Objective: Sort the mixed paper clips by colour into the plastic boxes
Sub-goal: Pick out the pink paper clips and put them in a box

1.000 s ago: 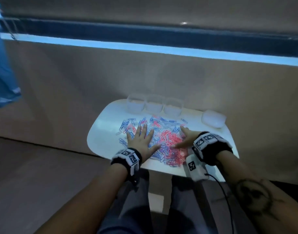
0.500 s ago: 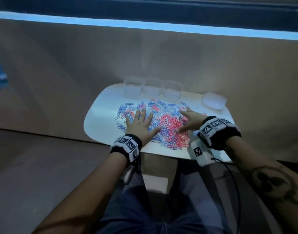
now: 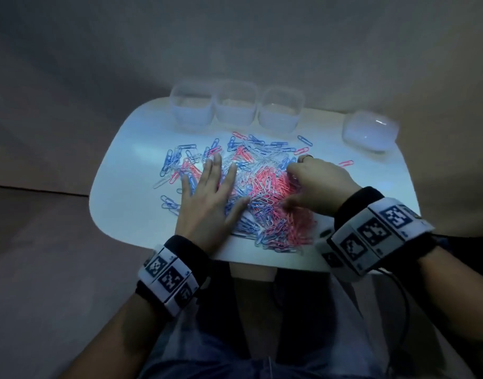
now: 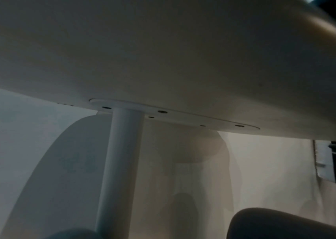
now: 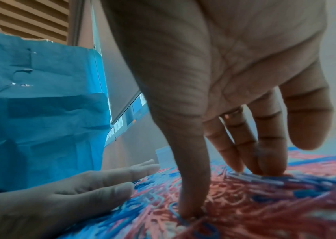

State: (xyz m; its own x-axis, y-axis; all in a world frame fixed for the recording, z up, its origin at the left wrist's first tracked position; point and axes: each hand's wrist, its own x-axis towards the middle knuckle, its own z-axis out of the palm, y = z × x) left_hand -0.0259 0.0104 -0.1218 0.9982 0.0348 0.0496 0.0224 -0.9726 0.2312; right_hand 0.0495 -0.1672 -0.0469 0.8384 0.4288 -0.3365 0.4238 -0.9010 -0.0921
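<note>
Three clear plastic boxes (image 3: pixel 236 108) are standing in a row, touching side by side, at the upper middle of the head view, on the far edge of the white table (image 3: pixel 120 187). One more clear container (image 3: pixel 370 134), lying upside down, is sitting apart from them toward the upper right.

You are resting your left hand (image 3: pixel 207 199) flat on the paper clips (image 3: pixel 262 187), fingers straight and spread wide, palm down, at the centre of the head view. The mixed pile of pink, blue and white clips is covering the middle of the table, with the pink ones gathering thickest at the lower right of the pile.

You are arching your right hand (image 3: pixel 317 184) over the right part of the pile, fingers bent downward. In the right wrist view, your thumb and fingertips (image 5: pixel 265 161) are pressing into the clips, spread apart from one another; whether any clip is being gripped cannot be told.

You are wearing marker-printed wristbands (image 3: pixel 169 277) on both wrists. The left wrist view is showing only the table's underside and its support column (image 4: pixel 120 169).
</note>
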